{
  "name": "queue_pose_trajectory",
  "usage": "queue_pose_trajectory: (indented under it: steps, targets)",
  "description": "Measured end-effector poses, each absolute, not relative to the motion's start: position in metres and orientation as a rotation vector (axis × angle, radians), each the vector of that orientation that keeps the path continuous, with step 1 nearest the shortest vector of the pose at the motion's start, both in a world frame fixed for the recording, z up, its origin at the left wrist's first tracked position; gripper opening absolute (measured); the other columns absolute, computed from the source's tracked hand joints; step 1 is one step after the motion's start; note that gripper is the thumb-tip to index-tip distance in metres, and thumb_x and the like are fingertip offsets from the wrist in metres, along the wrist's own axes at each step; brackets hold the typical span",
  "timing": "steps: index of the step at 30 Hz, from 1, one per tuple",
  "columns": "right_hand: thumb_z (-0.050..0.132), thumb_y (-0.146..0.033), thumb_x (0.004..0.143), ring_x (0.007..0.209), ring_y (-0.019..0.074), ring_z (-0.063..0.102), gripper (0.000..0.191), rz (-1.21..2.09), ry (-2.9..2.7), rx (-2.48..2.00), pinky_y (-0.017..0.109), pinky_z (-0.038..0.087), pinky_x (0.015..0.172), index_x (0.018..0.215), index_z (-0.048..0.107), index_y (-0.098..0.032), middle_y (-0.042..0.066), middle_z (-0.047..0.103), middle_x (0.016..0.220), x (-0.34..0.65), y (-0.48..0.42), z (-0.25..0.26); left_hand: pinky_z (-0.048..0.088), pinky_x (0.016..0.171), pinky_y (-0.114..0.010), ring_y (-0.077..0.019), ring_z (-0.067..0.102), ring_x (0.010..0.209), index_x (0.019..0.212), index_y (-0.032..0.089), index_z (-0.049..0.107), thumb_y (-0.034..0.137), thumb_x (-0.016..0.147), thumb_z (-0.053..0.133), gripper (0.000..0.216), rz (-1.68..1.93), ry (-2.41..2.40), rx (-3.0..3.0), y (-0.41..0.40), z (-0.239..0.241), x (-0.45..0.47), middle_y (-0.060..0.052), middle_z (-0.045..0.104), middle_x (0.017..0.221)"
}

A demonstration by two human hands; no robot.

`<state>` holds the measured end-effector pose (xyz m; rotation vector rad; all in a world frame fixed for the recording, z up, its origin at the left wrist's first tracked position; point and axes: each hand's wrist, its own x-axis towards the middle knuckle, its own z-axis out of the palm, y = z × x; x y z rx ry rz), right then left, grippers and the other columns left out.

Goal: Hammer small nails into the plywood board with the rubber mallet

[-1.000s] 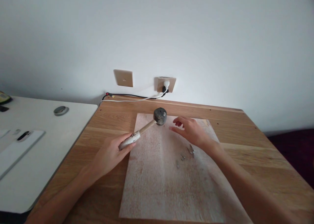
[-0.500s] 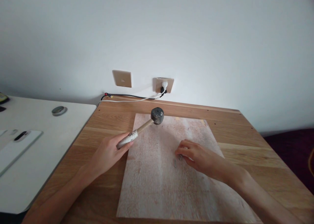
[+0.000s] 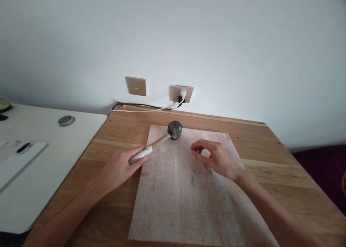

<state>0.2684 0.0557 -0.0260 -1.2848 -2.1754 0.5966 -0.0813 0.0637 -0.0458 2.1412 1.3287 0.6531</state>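
On a wooden surface (image 3: 270, 157) at frame centre, the left hand (image 3: 119, 167) is gripping a mallet (image 3: 159, 140) while the right hand (image 3: 216, 158) is pinching a nail (image 3: 192, 150) over the board (image 3: 173, 196), not yet driven.

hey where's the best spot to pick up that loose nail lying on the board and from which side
Pinch the nail across its thin shank, coming straight down from above with the right hand. It lies flat on the board, so only fingers closing from both sides just above the surface can likely catch it.

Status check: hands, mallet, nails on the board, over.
Left hand grips mallet, head low over board. Right hand pinched, apparently on a nail. Loose nails beside it.
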Motion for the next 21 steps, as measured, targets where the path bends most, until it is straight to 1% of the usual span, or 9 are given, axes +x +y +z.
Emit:
queue_pose_trajectory:
  steps: [3,7,12,21]
  targets:
    - [0.061,-0.02,0.093,0.071,0.0157,0.072,0.018,0.55,-2.058,-1.336,0.028,0.059,0.071,0.108,0.072,-0.022,0.001,0.078,0.083,0.257,0.082,-0.035,0.059,0.08,-0.028,-0.023,0.077,0.097,0.121,0.025,0.077,0.044,0.099,0.061,0.033,0.665,1.342,2.126,0.064,-0.048,-0.082,-0.003,0.081,0.114]
    - [0.059,-0.016,0.093,0.079,0.0188,0.076,0.016,0.479,-2.048,-1.325,0.03,0.059,0.076,0.093,0.074,-0.021,0.004,0.081,0.088,0.242,0.11,-0.051,0.058,0.084,-0.027,-0.0233,0.077,0.101,0.124,0.025,0.076,0.046,0.098,0.062,0.036,0.703,1.368,2.111,0.063,-0.048,-0.083,-0.003,0.08,0.117]
    - [0.062,-0.008,0.088,0.08,0.0217,0.076,0.018,0.428,-2.097,-1.314,0.032,0.057,0.075,0.091,0.074,-0.021,0.006,0.08,0.089,0.239,0.118,-0.067,0.058,0.08,-0.026,-0.0225,0.077,0.096,0.123,0.026,0.077,0.045,0.098,0.062,0.035,0.718,1.365,2.106,0.063,-0.047,-0.082,-0.002,0.081,0.114]
    - [0.061,-0.01,0.092,0.082,0.0214,0.076,0.017,0.367,-2.134,-1.297,0.03,0.057,0.076,0.094,0.073,-0.022,0.006,0.078,0.092,0.246,0.112,-0.07,0.057,0.074,-0.025,-0.0207,0.077,0.091,0.119,0.025,0.078,0.042,0.098,0.063,0.031,0.72,1.331,2.104,0.062,-0.049,-0.081,-0.002,0.082,0.109]
